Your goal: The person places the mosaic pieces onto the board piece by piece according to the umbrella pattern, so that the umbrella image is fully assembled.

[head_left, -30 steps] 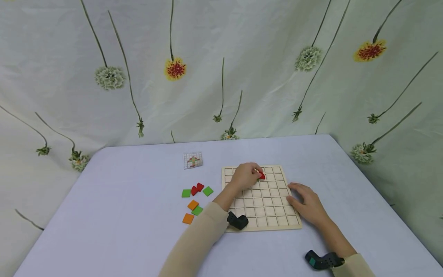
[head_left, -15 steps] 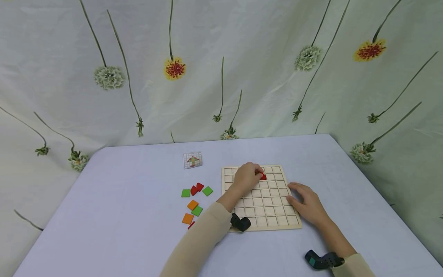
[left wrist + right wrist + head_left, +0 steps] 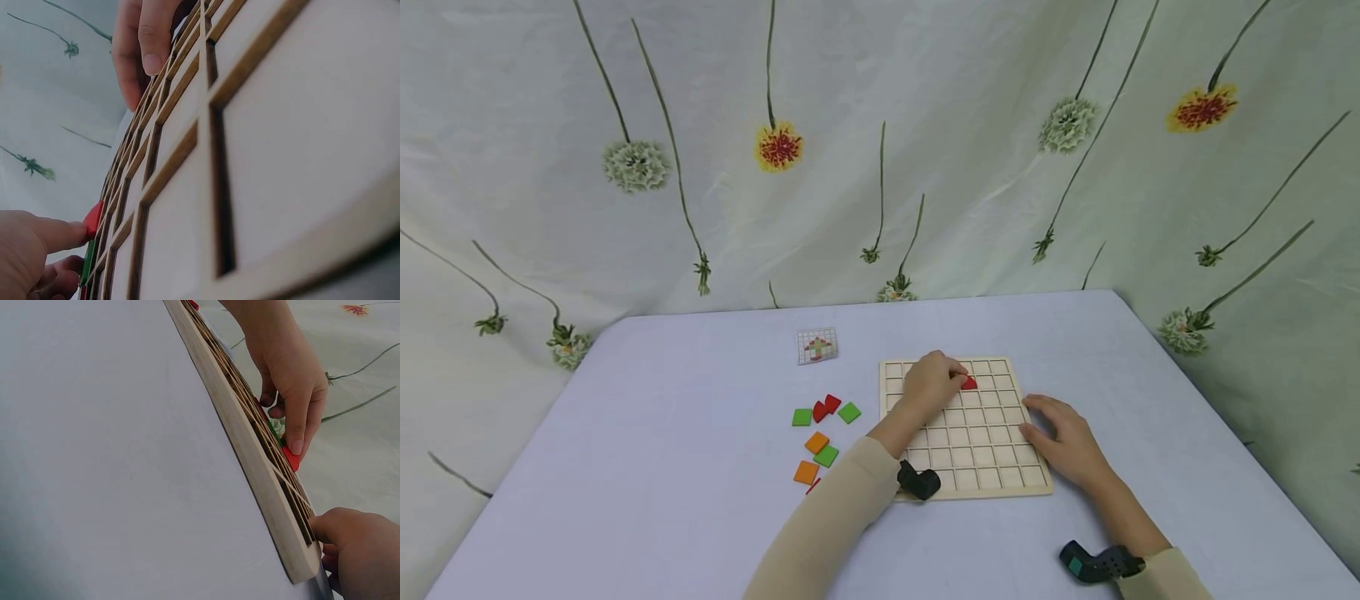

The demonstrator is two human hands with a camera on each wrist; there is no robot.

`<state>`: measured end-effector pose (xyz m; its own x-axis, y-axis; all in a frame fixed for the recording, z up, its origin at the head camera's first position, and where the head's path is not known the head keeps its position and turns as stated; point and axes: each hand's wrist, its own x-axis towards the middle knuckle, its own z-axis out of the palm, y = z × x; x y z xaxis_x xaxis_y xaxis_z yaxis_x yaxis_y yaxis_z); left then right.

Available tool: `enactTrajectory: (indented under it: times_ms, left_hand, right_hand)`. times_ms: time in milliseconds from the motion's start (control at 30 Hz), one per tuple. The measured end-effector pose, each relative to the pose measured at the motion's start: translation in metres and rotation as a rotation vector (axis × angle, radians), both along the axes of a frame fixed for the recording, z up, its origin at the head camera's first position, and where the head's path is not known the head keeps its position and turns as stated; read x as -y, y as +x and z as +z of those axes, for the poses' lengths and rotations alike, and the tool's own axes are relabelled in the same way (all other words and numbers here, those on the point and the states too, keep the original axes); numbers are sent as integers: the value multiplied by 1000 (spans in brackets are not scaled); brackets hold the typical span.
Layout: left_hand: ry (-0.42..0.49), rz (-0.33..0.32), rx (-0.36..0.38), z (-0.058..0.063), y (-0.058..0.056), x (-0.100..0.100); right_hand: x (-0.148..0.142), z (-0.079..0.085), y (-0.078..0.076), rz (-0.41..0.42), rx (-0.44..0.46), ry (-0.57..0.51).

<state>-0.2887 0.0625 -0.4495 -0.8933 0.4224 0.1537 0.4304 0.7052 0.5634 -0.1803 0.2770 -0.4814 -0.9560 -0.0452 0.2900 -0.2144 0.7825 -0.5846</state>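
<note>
The wooden grid board [image 3: 970, 457] lies on the table. Over its upper part, my left hand [image 3: 928, 385] pinches a red quarter-round tile [image 3: 970, 382] at the fingertips. In the left wrist view, a green tile [image 3: 88, 259] sits right beside this red tile [image 3: 94, 219], by the left hand [image 3: 25, 253]. The left hand hides part of the grid. My right hand [image 3: 1063, 437] rests along the board's right edge, its fingers loosely extended and touching the rim. Seen from the right wrist, the right hand's thumb [image 3: 331, 525] meets the board's corner.
Left of the board lie loose tiles: green [image 3: 802, 417], red [image 3: 820, 412] and orange [image 3: 807, 472]. A red sliver [image 3: 813, 485] shows beside the left sleeve. Farther back is a small pattern card [image 3: 817, 346]. A flowered cloth [image 3: 865, 167] hangs behind the table.
My left hand shifts slightly right, then slightly back left, staying at the red tile. More of a red tile shows beside the left sleeve. The right hand keeps its place.
</note>
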Motion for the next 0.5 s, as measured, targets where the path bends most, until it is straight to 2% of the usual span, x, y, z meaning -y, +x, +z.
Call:
enactTrajectory:
  times_ms: [333, 500]
  left_hand:
    - [-50, -14, -16, 1, 1, 1]
    - [-30, -37, -23, -1, -1, 4]
  right_hand:
    - [1, 0, 0, -5, 2, 3]
    - [1, 1, 1, -2, 4, -2]
